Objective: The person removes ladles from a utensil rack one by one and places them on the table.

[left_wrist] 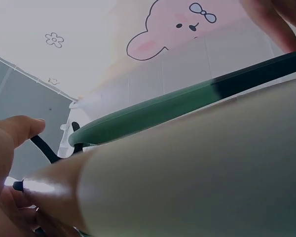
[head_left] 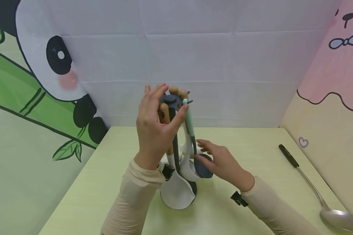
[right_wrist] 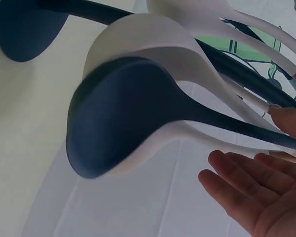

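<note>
A dark utensil stand holds several hanging kitchen utensils. Among them are a ladle with a dark blue bowl and mint-green handle, and a white turner at the front. My left hand is raised at the top of the stand, fingers extended; its thumb touches a dark hook in the left wrist view. My right hand is beside the blue ladle, with the ladle's shaft between its spread thumb and fingers. The fingers are loosely extended, not closed round it.
A metal serving spoon with a black handle lies at the table's right side. The pale yellow table meets a white fabric backdrop behind, with printed cartoon panels at both sides.
</note>
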Motion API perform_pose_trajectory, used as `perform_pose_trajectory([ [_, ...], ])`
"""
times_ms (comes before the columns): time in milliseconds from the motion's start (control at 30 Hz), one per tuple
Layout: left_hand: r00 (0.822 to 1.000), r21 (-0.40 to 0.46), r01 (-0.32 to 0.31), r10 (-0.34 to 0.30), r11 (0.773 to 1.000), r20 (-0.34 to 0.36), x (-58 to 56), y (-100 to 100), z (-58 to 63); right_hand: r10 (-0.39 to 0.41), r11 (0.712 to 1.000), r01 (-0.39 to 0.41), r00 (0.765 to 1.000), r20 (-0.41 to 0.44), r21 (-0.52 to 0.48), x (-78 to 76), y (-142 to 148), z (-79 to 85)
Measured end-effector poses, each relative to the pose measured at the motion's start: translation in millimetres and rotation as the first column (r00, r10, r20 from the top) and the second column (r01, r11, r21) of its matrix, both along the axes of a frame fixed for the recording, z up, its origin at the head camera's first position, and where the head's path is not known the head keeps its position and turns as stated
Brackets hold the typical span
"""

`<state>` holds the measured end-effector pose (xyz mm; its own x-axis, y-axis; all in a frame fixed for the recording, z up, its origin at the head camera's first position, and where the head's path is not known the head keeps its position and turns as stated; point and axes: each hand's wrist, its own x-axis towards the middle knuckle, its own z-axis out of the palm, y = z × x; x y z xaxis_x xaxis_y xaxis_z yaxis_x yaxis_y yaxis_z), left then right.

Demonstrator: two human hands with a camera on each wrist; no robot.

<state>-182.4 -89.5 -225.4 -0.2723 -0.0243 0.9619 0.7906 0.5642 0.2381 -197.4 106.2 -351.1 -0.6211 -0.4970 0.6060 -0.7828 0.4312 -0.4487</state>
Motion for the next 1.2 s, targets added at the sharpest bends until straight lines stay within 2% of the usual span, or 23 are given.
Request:
perform_pose_trajectory([
  [267, 1.000, 0.014, 0.006, -0.006, 1.000, -0.011, -1.0, -0.3, -0.2, 0.049, 0.997, -0.048, 0.998, 0.026, -0.068, -3.9, -13.2, -10.4],
  [500, 1.000, 0.026, 0.011, -0.011, 1.000, -0.026, -1.7, 0.5, -0.4, 0.028, 0.994, -0.030, 0.999, -0.017, -0.104, -7.2, -17.1, -15.8],
  [733, 0.999, 0.030, 0.027, -0.026, 0.999, -0.031, -2.5, 0.0, -0.5, 0.035, 0.990, -0.038, 0.999, -0.025, -0.138, -9.5, -18.5, -20.2],
  [967, 0.998, 0.041, 0.051, -0.050, 0.998, -0.041, -3.8, -1.5, -0.1, 0.008, 0.989, -0.013, 0.999, -0.036, -0.144, -9.5, -20.0, -22.2],
  [1200, 0.998, 0.021, 0.065, -0.064, 0.998, -0.028, -4.5, -4.5, -0.9, 0.026, 0.987, -0.033, 0.999, -0.043, -0.157, -7.9, -19.0, -23.0],
])
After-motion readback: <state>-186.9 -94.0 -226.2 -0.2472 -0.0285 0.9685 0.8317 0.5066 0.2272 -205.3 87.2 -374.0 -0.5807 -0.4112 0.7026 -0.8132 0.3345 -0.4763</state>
